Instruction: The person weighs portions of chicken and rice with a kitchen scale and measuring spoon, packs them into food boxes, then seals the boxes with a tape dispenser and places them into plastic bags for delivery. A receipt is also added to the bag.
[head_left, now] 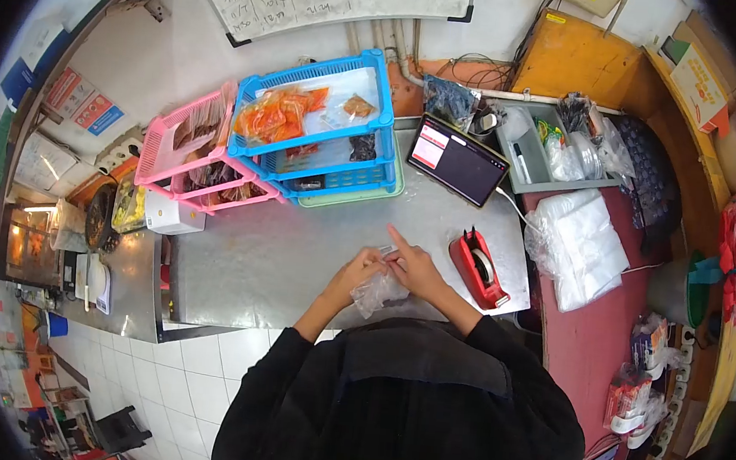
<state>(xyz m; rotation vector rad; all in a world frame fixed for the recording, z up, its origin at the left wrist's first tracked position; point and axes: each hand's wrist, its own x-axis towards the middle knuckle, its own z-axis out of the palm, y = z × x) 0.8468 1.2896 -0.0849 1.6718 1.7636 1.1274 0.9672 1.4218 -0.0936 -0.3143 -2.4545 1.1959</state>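
Note:
Over the front part of the metal table (236, 263), my left hand (359, 273) and my right hand (415, 268) meet at a small clear plastic bag (376, 296). The bag hangs below the fingers, its top pinched between both hands. The right index finger points out and away from the bag. What the bag holds is too small to tell. Right of my hands stands a red tape dispenser (479, 269) with a roll of tape. Beyond them, a tablet (457, 160) with its screen lit leans at an angle.
Blue stacked baskets (311, 158) and pink stacked baskets (159, 155) with packed items stand at the back left. A grey tray (553, 186) holds bags and a marker. White plastic bags (587, 247) lie on the red surface (579, 350) at right. A white cable runs from the tablet.

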